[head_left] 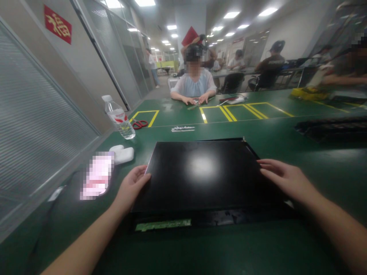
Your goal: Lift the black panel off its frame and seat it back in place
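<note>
Panel [200,172], black and glossy, flat on green table [315,160], centre frame.
Left hand [132,187] curls loosely round the panel's left edge; right hand [282,177] lies open, fingers straight, on its right edge, one each side, likely to keep the wide sheet level. Water bottle [119,120] and scissors [140,124] sit clear at upper left.

Ceiling lights [231,15] glare on panel [202,167]; edges blurred.

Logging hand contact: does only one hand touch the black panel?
No, the left hand curls at the left edge of the black panel and the right hand lies flat on its right edge.
</note>
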Motion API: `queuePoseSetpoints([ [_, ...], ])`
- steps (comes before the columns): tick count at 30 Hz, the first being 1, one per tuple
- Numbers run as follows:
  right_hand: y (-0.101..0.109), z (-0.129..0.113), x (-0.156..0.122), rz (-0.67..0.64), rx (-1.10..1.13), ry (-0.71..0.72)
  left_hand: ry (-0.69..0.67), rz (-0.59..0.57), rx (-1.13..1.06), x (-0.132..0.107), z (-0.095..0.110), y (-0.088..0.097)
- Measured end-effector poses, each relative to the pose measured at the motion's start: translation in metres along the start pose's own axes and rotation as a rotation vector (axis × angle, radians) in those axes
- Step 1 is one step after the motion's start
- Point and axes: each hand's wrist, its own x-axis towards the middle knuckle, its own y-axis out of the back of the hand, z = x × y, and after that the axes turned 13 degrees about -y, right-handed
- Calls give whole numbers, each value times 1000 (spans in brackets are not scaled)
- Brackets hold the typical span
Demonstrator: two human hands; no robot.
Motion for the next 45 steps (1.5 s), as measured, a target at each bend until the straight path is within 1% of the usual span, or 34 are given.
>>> queuePoseSetpoints([
  [6, 1, -5, -4, -1, 2, 3, -15, -4, 23, -1, 1, 0],
  [10, 1, -4, -4, -5, 14, 15, -20, -22, 34, -2, 3, 0],
  [19, 1, -2, -2, 9, -41, 44, -38, -24, 28, -1, 2, 1],
  [35, 1, -5, -3, 52, -75, 85, -19, -21, 33, -1, 0, 2],
  [45, 0, -4, -2, 37, -84, 68, -25, -17, 41, 1, -3, 4],
])
